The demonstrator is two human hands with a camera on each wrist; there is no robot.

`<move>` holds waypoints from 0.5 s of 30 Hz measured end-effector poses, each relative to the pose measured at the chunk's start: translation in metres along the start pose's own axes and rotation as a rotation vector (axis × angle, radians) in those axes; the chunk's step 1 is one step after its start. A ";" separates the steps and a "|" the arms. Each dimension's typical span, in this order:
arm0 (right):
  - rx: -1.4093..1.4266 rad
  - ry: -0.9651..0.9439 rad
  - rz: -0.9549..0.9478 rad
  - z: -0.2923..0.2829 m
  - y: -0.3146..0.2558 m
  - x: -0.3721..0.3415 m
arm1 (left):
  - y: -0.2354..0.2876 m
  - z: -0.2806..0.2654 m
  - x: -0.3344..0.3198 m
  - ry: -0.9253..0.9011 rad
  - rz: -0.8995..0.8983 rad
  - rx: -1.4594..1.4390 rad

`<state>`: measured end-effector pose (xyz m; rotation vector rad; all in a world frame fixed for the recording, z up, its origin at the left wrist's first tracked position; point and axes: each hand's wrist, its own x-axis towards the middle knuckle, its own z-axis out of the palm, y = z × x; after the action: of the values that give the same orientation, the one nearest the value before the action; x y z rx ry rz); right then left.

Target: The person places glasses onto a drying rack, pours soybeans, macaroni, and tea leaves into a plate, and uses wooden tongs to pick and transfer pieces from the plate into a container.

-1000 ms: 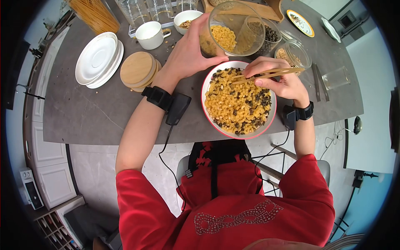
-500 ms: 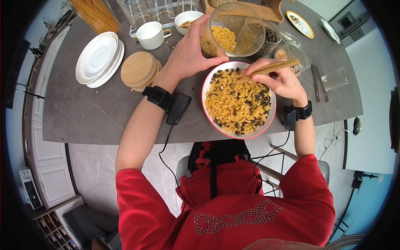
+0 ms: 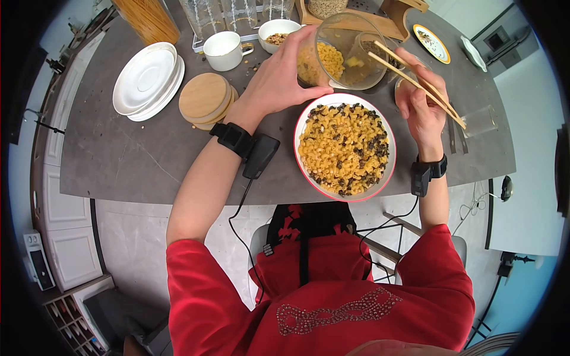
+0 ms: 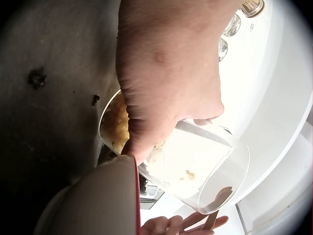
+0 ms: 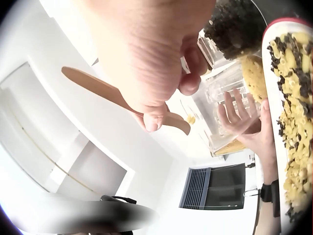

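My left hand (image 3: 274,83) grips a clear glass container (image 3: 347,29) tilted toward the bowl, its thumb low near the bowl's rim. Macaroni (image 3: 330,59) lies inside it. Wooden tongs (image 3: 392,67) are held by my right hand (image 3: 424,110), beside the container's mouth, with their tips pointing toward it and apart. In the right wrist view a flat tong arm (image 5: 102,90) with a curved tip shows under the thumb. Below both hands stands a white red-rimmed bowl (image 3: 390,127), filled with macaroni and dark dried pieces.
Round wooden coasters (image 3: 205,98) and stacked white saucers (image 3: 145,80) are at the left. A white cup (image 3: 224,52) and a small bowl (image 3: 279,26) stand behind my left hand. An empty glass (image 3: 480,120) lies at the right. Dark bits fill another container (image 5: 234,29).
My right hand has lifted the tongs out of the bowl's food and moved right and back, toward the container's mouth; the tong tips have spread. My left hand still holds the container.
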<state>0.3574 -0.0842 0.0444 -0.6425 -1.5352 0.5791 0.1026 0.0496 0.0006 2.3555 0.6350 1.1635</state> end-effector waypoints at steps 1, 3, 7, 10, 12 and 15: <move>-0.007 -0.007 -0.016 0.001 0.000 0.000 | -0.001 0.001 0.000 0.001 0.005 -0.005; 0.044 -0.051 0.045 -0.006 0.002 -0.004 | 0.000 0.000 -0.001 0.000 -0.005 -0.009; 0.031 -0.258 0.238 -0.026 -0.005 -0.009 | 0.002 0.000 -0.001 0.005 -0.043 -0.007; -0.139 -0.311 0.241 -0.011 -0.011 -0.007 | 0.001 0.000 0.000 0.021 -0.017 -0.033; -0.299 -0.385 0.244 -0.008 -0.011 -0.005 | -0.001 0.000 0.000 0.019 -0.009 -0.027; -0.363 -0.444 0.246 -0.006 -0.011 -0.004 | 0.001 0.000 0.001 0.018 -0.013 -0.014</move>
<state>0.3632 -0.0946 0.0498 -1.0412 -2.0182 0.6644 0.1035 0.0495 0.0015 2.3281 0.6455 1.1805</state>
